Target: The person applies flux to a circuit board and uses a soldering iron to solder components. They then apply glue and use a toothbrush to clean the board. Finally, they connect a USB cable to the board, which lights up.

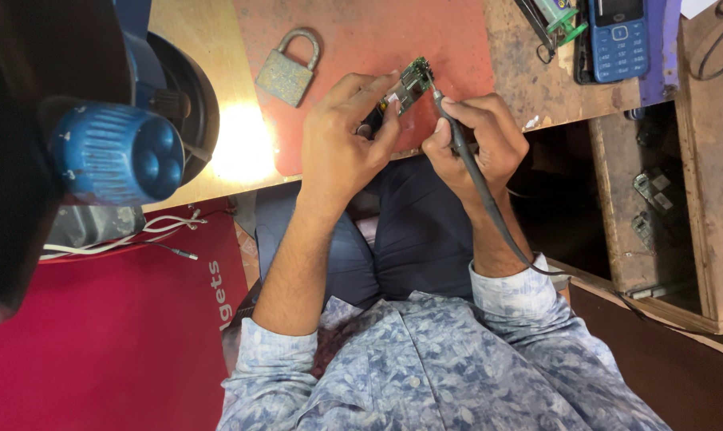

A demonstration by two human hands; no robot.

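The left hand (341,144) is clamped on a small green circuit board (410,83), holding it just above the bench (529,88) at the edge of a red mat (369,36). The right hand (477,140) is closed around a soldering iron (457,136), and its tip touches the board. A rusty padlock (288,70) lies on the mat, and a blue phone (618,36) lies well apart.

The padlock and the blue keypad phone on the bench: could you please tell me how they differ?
The padlock is rusty, dull metal with a shackle loop; the blue keypad phone is plastic with buttons and a screen. The padlock lies on the red mat, left of both hands; the phone lies at the bench's far right. Neither is touched.
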